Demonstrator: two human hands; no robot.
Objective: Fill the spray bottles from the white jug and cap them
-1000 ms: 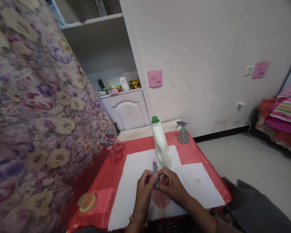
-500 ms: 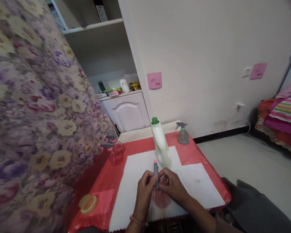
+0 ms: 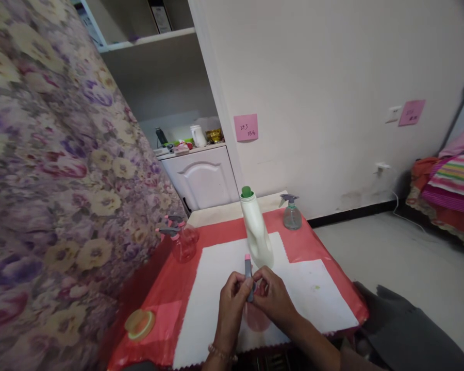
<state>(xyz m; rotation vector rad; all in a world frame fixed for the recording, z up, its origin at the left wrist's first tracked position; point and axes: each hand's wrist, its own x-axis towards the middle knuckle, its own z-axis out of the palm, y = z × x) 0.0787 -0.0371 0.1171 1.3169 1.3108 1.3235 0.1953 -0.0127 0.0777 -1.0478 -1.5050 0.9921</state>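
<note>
A pink see-through spray bottle point(image 3: 257, 318) with a grey trigger head stands upright at the table's near side. My left hand point(image 3: 232, 294) closes its thumb and fingers on the grey spray head, whose pink nozzle points away from me. From the other side my right hand point(image 3: 275, 298) pinches around the head and neck, covering most of that part. Just beyond my hands stands a tall pale green-white jug point(image 3: 258, 239) with a green pouring spout in its open mouth.
Two pink spray bottles point(image 3: 184, 250) stand at the left, and a clear one point(image 3: 293, 218) at the far right. A yellowish round lid or shallow tub point(image 3: 139, 325) lies near left. White cloth point(image 3: 201, 304) covers part of the red tabletop point(image 3: 160, 288). A flowered curtain point(image 3: 81, 206) hangs left.
Almost nothing differs. Both hands keep the same hold on the spray bottle, and the view has shifted very slightly.
</note>
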